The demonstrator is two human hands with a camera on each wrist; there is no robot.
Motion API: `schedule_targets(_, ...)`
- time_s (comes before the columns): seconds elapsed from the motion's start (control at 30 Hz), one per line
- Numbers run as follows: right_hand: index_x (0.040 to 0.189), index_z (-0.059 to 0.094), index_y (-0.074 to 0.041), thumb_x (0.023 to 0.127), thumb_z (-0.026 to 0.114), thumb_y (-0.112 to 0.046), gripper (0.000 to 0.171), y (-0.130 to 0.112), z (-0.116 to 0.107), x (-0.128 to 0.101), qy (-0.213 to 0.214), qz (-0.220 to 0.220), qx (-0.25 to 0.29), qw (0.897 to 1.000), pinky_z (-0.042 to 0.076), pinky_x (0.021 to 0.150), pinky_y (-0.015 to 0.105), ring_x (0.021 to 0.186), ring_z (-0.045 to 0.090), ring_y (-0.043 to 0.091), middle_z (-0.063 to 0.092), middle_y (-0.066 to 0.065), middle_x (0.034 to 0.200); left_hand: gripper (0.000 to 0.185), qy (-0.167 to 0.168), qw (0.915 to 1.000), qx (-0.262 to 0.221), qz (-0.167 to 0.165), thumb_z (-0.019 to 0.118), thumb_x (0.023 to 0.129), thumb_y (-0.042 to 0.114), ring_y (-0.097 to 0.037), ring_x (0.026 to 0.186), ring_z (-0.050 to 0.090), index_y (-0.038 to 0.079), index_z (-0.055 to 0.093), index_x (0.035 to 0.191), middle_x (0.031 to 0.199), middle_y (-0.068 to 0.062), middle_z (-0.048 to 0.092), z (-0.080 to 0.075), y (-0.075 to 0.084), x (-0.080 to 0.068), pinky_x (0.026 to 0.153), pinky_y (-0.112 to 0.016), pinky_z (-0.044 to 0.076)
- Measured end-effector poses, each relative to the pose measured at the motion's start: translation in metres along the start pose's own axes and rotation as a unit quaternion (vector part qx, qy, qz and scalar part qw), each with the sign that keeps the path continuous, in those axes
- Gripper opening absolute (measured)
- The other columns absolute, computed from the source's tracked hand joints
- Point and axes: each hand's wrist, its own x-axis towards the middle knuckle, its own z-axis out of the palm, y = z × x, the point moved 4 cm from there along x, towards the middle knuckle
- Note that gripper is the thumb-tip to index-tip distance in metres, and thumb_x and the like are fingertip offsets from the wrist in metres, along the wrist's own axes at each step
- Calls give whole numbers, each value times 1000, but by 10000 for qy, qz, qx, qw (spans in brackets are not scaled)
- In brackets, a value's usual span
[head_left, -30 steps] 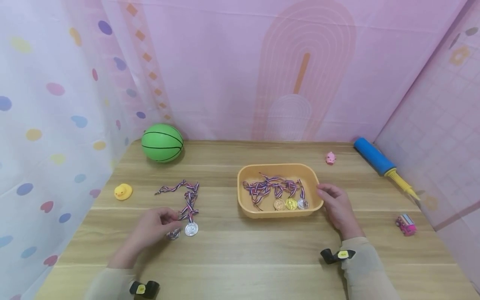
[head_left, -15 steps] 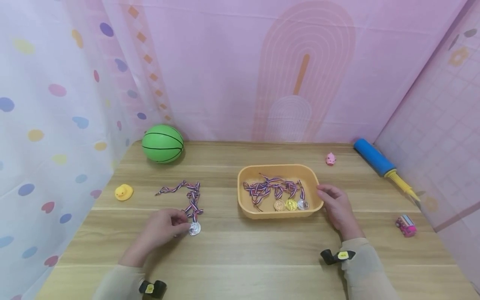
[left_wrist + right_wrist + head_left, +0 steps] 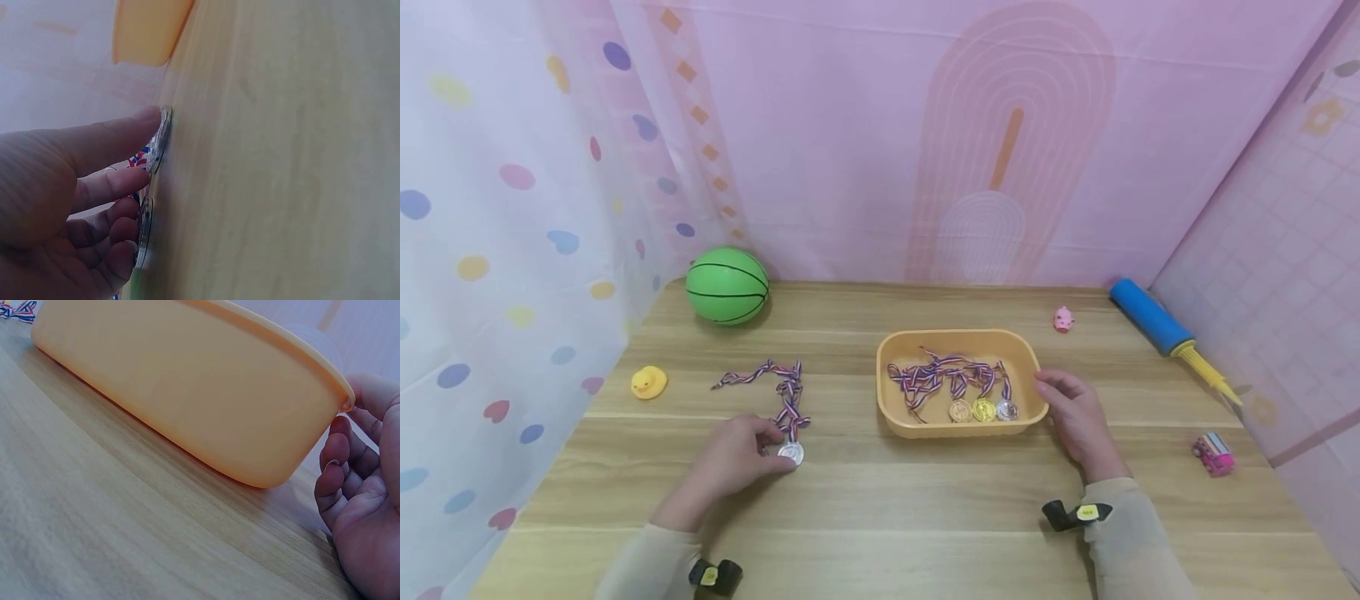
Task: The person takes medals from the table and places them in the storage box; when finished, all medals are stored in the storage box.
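At the left of the head view, my left hand [image 3: 737, 458] is over two silver medals. Its thumb and index finger touch opposite edges of the nearer-to-basket medal [image 3: 161, 140], pinching it close to the table. The second medal [image 3: 145, 234] lies under the curled other fingers and is mostly hidden in the head view. Striped red, white and blue ribbons [image 3: 788, 400] trail behind them. My right hand [image 3: 1078, 421] pinches the right rim of an orange plastic basket [image 3: 175, 394]. Inside lie a bronze medal [image 3: 960, 411], a gold medal [image 3: 984, 410] and a silver medal [image 3: 1007, 410], with tangled ribbons.
A green ball [image 3: 727, 287] and a yellow toy duck [image 3: 649, 382] stand at the left. On the right are a pink toy pig [image 3: 1063, 319], a blue hand pump [image 3: 1153, 318] and a small toy vehicle [image 3: 1213, 454]. Cloth hangs behind the wooden table [image 3: 880, 533].
My left hand has moved right from the left-hand medal to the other silver medal, which has shifted slightly right. The right hand and basket have stayed put.
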Motion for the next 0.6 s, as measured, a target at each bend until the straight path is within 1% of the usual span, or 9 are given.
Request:
schedule_targets(0.13,110,65,-4,92,66,-18,23,0,0,0,32,12,-13,10000,51,85,22,106,54,14,61,-2,111,36,-30,10000,86,25,87,62,38,-14,73,50,16,71,86,80,3,58,1,1,0,66,-32,44)
schedule_targets(0.3,112,64,-3,92,67,-19,26,0,-1,-1,43,14,-6,10000,50,86,22,107,54,14,61,-2,112,31,-91,9999,123,68,87,65,33,-14,74,50,16,71,86,82,3,58,2,1,1,67,-32,44)
schedule_targets(0.4,111,65,-2,91,67,-19,26,0,-1,-1,51,-4,21,10000,50,86,22,106,54,14,61,-2,112,28,-133,9999,72,54,87,67,29,-14,74,49,15,71,87,82,2,57,2,2,1,66,-32,43)
schedule_targets(0.6,110,66,-4,91,67,-19,24,0,0,-1,34,-27,-2,10000,50,85,22,106,54,14,62,-1,111,29,-151,9999,26,51,86,67,24,-14,76,50,14,70,89,82,2,58,2,2,1,68,-33,44)
